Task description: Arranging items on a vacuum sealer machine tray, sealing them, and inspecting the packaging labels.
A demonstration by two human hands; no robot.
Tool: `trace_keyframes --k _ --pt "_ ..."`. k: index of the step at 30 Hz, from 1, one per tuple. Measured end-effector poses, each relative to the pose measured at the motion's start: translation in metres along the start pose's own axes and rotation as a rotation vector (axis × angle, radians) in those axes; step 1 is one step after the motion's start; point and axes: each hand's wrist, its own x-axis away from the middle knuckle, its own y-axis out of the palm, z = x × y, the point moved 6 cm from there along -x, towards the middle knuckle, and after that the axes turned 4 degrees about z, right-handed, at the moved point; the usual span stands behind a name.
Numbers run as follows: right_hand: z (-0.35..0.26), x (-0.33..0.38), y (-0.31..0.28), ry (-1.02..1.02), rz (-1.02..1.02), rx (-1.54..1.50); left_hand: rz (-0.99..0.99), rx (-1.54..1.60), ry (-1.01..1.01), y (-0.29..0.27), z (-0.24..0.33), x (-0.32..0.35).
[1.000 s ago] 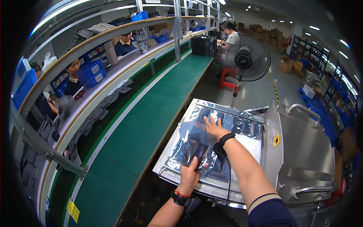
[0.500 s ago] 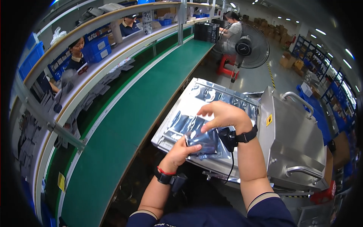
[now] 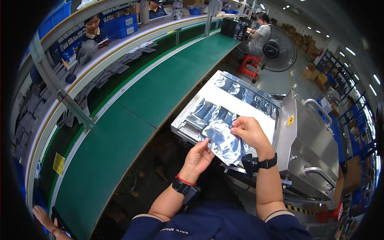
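A shiny silver plastic bag (image 3: pixel 219 140), its dark contents showing through, is held tilted over the near edge of a steel chamber sealing machine's white bed (image 3: pixel 224 100). My left hand (image 3: pixel 197 157) pinches the bag's left edge between thumb and curled fingers. At its upper right edge, my right hand (image 3: pixel 252 132) closes thumb and forefinger on the film. More filled bags (image 3: pixel 204 110) lie just beyond it on the bed. Another row of silver bags (image 3: pixel 248 96) lines the far side. Glare on the film hides what exactly is inside.
The machine's raised steel lid (image 3: pixel 308 140) with bar handles stands at right. Left runs a green conveyor belt (image 3: pixel 132 140) below a shelf frame. A fan (image 3: pixel 273 50) and red stool (image 3: pixel 250 66) stand beyond. A co-worker's hand (image 3: pixel 44 220) shows at lower left.
My right hand has come down from above the bag onto its edge. The bag has been turned and spread, and the view has shifted. A co-worker's hand has appeared at lower left.
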Motion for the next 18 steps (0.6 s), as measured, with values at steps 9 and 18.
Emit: trace_keyframes --k 9,18 --pt "0.018 0.024 0.006 0.143 -0.033 -0.344 -0.086 -0.269 0.072 0.008 -0.015 0.01" --pt "0.04 0.036 -0.014 0.158 0.104 -0.336 -0.08 -0.275 -0.048 -0.003 -0.022 0.012"
